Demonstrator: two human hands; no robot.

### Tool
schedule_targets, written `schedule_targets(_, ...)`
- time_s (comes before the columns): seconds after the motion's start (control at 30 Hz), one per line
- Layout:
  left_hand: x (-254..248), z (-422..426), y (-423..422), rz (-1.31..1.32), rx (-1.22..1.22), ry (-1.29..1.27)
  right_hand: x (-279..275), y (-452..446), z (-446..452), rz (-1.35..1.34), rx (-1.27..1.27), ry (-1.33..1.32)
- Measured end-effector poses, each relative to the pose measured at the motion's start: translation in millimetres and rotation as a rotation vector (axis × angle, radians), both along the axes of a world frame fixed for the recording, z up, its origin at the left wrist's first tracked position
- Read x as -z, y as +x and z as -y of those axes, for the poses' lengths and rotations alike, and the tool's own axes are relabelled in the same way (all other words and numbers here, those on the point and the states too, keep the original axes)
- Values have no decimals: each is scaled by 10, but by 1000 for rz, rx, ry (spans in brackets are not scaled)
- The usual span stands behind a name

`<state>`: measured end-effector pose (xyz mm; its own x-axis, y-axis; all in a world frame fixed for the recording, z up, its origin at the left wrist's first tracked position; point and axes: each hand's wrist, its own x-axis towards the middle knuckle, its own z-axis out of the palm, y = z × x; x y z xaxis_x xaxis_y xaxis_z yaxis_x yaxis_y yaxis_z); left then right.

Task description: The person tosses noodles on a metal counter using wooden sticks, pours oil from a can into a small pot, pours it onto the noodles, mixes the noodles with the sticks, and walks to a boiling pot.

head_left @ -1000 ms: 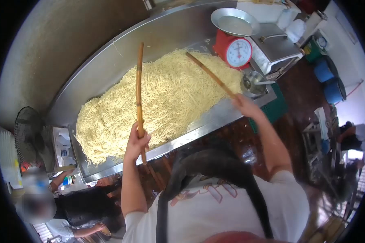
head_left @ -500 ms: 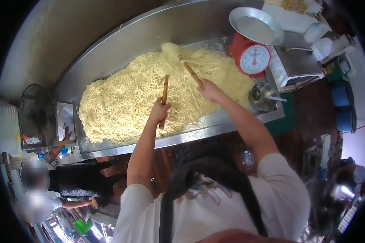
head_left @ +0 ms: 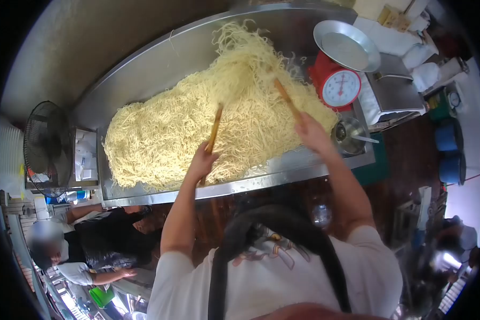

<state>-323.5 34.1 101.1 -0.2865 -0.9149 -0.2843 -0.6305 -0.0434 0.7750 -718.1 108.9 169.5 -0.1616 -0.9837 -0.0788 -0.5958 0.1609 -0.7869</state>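
Observation:
A big heap of pale yellow noodles (head_left: 165,133) fills much of a long steel trough (head_left: 240,186). My left hand (head_left: 201,162) is closed around a brown wooden stick (head_left: 215,128), whose tip meets the front of a raised clump. Closed on a second wooden stick (head_left: 288,100), my right hand (head_left: 313,132) is over the right part of the heap. That stick's far end is among the noodles. Between and beyond the two tips, a loose clump of noodles (head_left: 242,56) is lifted and blurred, with strands reaching up toward the trough's back wall.
Right of the heap stand a red dial scale (head_left: 341,88) with a round metal pan (head_left: 348,46) and a metal bowl (head_left: 351,136) with a light handle. At left are a fan (head_left: 47,144) and another person (head_left: 104,237) in a dark apron.
My right hand and its stick have moved right, apart from the left. The left hand has come slightly nearer my body. Noodles at the back have risen and spread into the air.

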Motion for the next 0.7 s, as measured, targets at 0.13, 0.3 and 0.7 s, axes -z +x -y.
schedule_targets(0.13, -1094, -798, 833, 251, -47, 396, -429, -951, -1242, -224, -42, 283)
schedule_targets(0.3, -93, -871, 978, 321, 206, 34, 271, -1031, -1237, -344, -165, 357)
schedule_targets(0.7, 536, -439, -467, -169, -2, 215, 1400, 234, -347, -65, 49, 68)
